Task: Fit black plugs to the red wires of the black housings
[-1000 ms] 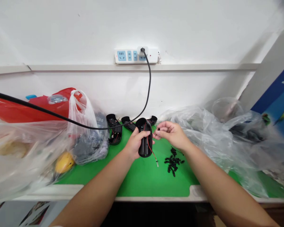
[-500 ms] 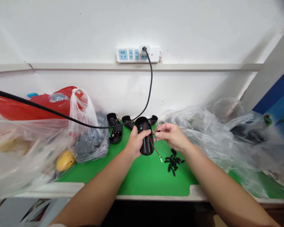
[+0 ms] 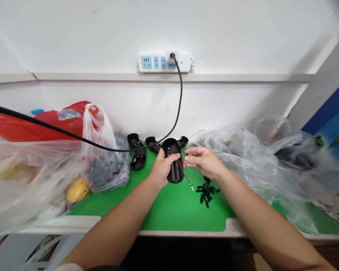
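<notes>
My left hand point(image 3: 163, 169) grips a black plastic oblong battery holder point(image 3: 174, 171) upright over the green mat point(image 3: 172, 210), with its cells' channels facing me. A red and a black wire point(image 3: 185, 178) run from the holder down to the right, ending in a bare metal tip. My right hand point(image 3: 202, 162) hangs just right of the holder, its thumb and fingers pinched near the wire. A small black piece seems to sit in that pinch, mostly hidden. Below it lies a heap of small black pieces point(image 3: 206, 192).
Several black casing parts point(image 3: 136, 154) stand behind the holder. Plastic bags crowd both sides, with a white bag point(image 3: 97, 128) left and a transparent bag point(image 3: 237, 158) right. A black cable point(image 3: 180, 98) runs from the wall power strip point(image 3: 164, 63) across the left side.
The wire's tip has swung up and to the right, and the holder has risen slightly. My right hand stays close to the wire, with its pinch little changed.
</notes>
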A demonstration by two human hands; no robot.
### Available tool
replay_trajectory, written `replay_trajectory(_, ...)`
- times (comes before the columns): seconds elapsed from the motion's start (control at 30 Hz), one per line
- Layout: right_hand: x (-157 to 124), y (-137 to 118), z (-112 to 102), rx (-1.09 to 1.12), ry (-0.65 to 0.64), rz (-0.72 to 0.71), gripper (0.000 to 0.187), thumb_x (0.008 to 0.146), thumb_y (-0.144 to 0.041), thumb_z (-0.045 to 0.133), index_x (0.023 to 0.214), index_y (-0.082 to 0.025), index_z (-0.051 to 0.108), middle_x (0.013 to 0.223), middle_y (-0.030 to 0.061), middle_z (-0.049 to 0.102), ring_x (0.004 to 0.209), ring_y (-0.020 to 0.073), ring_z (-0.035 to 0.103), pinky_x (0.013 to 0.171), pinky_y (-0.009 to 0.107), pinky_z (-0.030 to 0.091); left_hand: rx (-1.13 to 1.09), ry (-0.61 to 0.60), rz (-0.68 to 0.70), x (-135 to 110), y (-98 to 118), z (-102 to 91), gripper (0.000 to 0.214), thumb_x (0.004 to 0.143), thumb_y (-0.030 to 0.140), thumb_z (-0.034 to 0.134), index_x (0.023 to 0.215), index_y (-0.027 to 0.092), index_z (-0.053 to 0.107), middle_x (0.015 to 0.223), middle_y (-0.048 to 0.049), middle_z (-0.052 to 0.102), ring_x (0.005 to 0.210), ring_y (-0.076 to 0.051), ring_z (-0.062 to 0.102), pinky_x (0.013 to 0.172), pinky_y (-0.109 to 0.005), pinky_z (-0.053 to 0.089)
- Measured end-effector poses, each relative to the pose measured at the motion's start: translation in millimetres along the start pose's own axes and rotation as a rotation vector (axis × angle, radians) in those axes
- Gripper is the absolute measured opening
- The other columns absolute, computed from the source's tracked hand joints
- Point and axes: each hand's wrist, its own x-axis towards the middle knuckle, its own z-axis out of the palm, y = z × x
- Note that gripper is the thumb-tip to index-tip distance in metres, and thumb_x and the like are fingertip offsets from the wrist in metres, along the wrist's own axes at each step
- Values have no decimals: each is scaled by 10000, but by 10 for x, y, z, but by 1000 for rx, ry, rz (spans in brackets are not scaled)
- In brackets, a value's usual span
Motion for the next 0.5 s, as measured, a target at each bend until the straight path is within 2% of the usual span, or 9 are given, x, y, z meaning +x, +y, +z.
replay_trajectory(0.2,12,-8,-27,6,2,25,307,573,-241,858,825,-147,711,703,33,718,667,136,708,667,220,610,1,7,-15,6,5,-6,483,637,251,754,1021,244,461,706,32,611,551,-163,633,549,-300,535)
replay_trajectory(0.33,11,-4,-12,-26,5,17,283,577,-245,854,801,-146,713,672,21,704,606,127,691,621,223,607,-23,4,-9,-5,-10,-2,445,667,231,695,1050,240,471,691,29,606,528,-156,617,528,-294,529)
replay_trajectory(0.5,-8,8,37,-78,27,-43,271,569,-236,852,776,-143,704,659,12,694,559,115,667,557,212,577,2,-4,39,-6,-28,4,538,637,188,705,1113,240,462,748,29,607,546,-164,627,544,-328,548)
